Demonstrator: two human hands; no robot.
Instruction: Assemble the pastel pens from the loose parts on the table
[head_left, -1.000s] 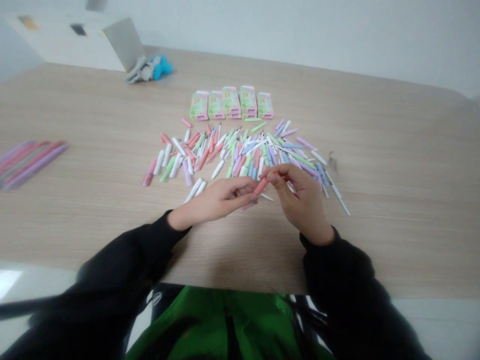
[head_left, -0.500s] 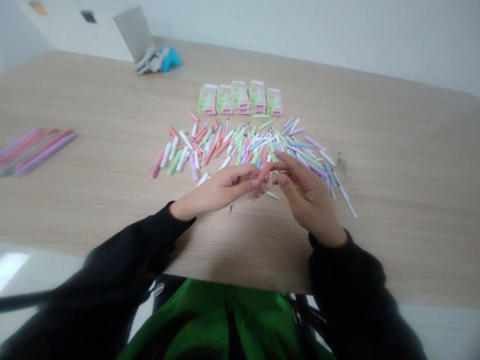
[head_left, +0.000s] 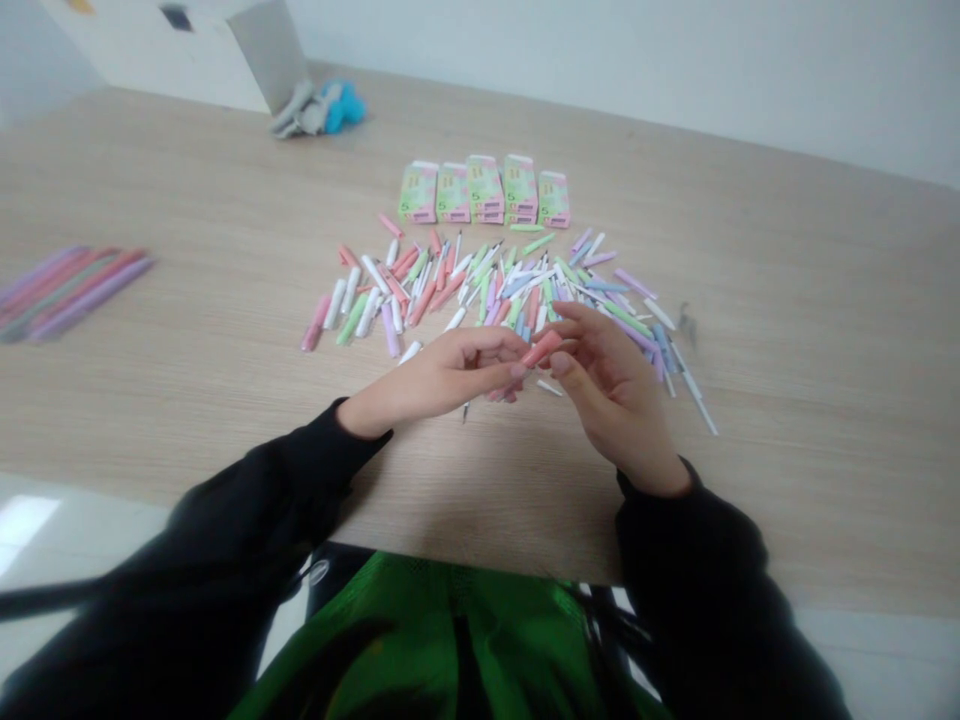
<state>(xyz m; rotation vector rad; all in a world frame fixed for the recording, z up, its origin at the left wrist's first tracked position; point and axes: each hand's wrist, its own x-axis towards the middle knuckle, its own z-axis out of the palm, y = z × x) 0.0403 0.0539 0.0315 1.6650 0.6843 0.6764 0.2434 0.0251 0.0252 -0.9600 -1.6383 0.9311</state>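
Observation:
Both my hands are low over the wooden table, just in front of a loose heap of pastel pen parts (head_left: 487,290). My left hand (head_left: 442,380) pinches a pink piece (head_left: 501,395), mostly hidden by the fingers, and a thin pointed tip shows below it. My right hand (head_left: 615,390) holds a coral-pink plastic tube (head_left: 541,349) between finger and thumb. The tube's near end sits close to my left fingertips. White and lilac pieces of the heap lie just beyond my fingers.
Several green-and-pink boxes (head_left: 484,190) stand in a row behind the heap. Long pastel pens (head_left: 75,295) lie together at the left of the wooden table (head_left: 787,400). A grey and blue soft object (head_left: 319,112) sits at the far edge.
The whole view has shifted as my head moved. The coral-pink tube has risen and moved right with my right hand, and it tilts more steeply. My left hand stays nearly still.

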